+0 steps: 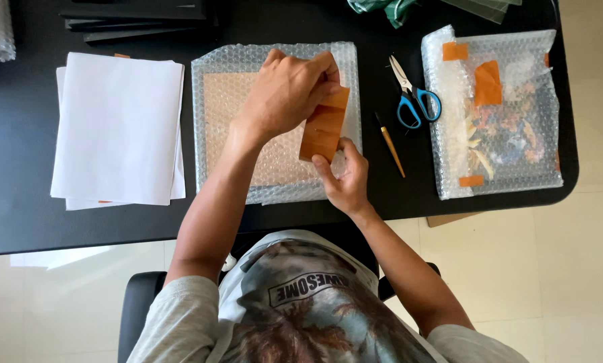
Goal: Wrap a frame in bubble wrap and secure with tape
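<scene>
A black counter (19,202) carries a white paper stack (116,128) toward its left edge, a bubble-wrapped board (227,114) at centre, blue scissors (414,97) and a brush (390,146) beside it, a taped bubble-wrap parcel (500,121) by the right edge, and dark sheets (137,20) along the far edge.

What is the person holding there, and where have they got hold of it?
A strip of orange tape, held with both hands: the left hand pinches its upper end, the right hand its lower end, above a bubble-wrapped flat package.
</scene>
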